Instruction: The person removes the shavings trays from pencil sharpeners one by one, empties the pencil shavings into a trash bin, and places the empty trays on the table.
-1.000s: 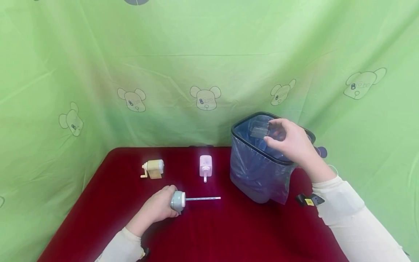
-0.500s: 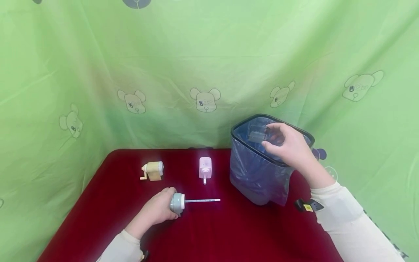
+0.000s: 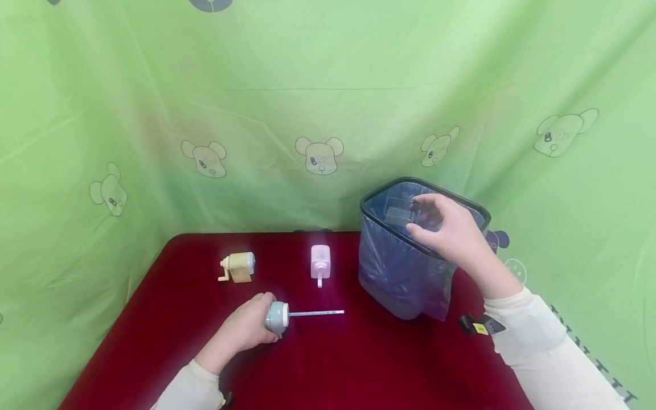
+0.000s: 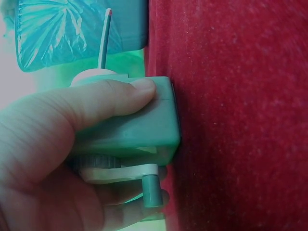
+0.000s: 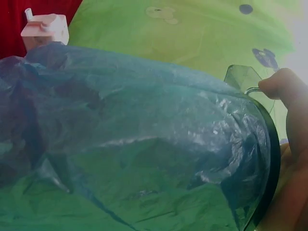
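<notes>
In the head view my left hand (image 3: 246, 323) grips a grey-green crank pencil sharpener (image 3: 277, 318) low over the red cloth. A thin pencil (image 3: 316, 312) sticks out of it, pointing right. The left wrist view has the thumb laid across the sharpener's body, with the crank handle (image 4: 152, 190) beside the other fingers. My right hand (image 3: 455, 232) pinches a small clear plastic tray (image 3: 398, 215) over the mouth of a lined trash bin (image 3: 397, 273). Part of the clear tray (image 5: 240, 77) shows past the bin's rim in the right wrist view; whether it holds anything is too faint to tell.
A yellow crank sharpener (image 3: 239, 266) stands at the left on the red-covered table (image 3: 359, 364). Farther right is a pink sharpener (image 3: 320, 262) near the back edge. The bin's blue liner (image 5: 144, 110) hangs over its outside. Green curtains (image 3: 256, 102) surround the table.
My right hand has shifted slightly left and down with the clear tray, whose tilt differs a little. My left hand and the sharpener have stayed in place.
</notes>
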Motion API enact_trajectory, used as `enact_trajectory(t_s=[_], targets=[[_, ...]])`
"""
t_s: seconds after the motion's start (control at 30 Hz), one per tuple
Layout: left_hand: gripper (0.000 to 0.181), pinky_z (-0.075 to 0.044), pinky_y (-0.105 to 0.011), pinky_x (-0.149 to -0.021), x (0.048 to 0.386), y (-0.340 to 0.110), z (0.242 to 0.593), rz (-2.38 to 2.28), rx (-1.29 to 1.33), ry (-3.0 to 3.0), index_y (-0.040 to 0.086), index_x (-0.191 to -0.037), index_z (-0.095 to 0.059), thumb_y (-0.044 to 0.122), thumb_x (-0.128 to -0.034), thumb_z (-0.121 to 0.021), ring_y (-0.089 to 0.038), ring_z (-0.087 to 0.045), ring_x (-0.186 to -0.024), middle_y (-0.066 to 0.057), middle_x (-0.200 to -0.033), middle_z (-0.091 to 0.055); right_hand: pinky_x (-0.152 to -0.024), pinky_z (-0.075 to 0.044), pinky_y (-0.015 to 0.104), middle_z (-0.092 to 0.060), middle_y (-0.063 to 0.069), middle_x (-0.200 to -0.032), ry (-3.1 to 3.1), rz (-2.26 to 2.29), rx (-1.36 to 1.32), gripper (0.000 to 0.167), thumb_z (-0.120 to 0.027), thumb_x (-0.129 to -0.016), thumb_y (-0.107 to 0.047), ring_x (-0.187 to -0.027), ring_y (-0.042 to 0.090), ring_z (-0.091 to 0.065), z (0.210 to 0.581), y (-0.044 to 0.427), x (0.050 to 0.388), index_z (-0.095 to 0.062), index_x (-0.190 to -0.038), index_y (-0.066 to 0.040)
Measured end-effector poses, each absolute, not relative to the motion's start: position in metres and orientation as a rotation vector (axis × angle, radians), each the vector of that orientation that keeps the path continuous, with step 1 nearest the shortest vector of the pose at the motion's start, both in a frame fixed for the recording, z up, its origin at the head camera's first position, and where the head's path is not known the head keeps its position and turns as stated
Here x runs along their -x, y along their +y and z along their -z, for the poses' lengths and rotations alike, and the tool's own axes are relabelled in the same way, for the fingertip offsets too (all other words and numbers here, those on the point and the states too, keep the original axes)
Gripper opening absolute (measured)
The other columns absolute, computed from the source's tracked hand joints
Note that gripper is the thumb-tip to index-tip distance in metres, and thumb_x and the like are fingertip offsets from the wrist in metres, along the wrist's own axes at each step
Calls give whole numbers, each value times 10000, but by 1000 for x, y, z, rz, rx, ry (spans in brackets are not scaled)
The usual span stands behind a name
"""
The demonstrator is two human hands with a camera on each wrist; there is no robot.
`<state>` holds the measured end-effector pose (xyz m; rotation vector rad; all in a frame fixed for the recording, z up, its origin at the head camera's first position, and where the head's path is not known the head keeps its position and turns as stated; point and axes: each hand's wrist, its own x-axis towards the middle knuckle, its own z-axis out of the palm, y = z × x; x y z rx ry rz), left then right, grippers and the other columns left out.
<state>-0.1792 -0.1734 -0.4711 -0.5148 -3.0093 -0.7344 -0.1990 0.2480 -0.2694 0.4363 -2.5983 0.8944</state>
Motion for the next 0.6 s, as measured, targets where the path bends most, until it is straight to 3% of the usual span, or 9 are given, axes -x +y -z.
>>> enact_trajectory(t_s=[0.6], targets=[[717, -564, -405, -742, 176, -172, 468, 734, 508, -3005, 106, -1157, -594, 210, -579, -1005, -192, -589, -846, -24, -1008, -613, -842, -494, 470, -690, 65, -1093, -2573, -913, -469, 553, -767, -904, -319, -973, 238, -650, 272, 243, 191, -572, -1384, -126]])
